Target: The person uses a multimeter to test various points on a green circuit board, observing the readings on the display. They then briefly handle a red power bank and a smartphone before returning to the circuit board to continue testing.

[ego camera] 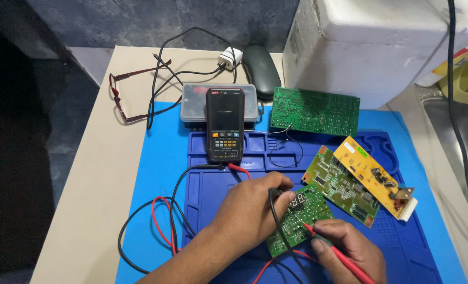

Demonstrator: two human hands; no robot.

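My left hand (249, 210) pins the black probe (274, 202) on the small display board (299, 218); my right hand (349, 252) pinches the red probe (339, 255) just beside. Board seems light, stiff, fragile; I would hold its edges.

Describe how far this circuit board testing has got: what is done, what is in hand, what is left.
Done: the black handheld multimeter stands propped, with leads plugged in. In hand: the left hand holds the black probe and the right hand the red probe on the small green circuit board. Left: the large green board, the yellow board and the green board beside it lie untouched.
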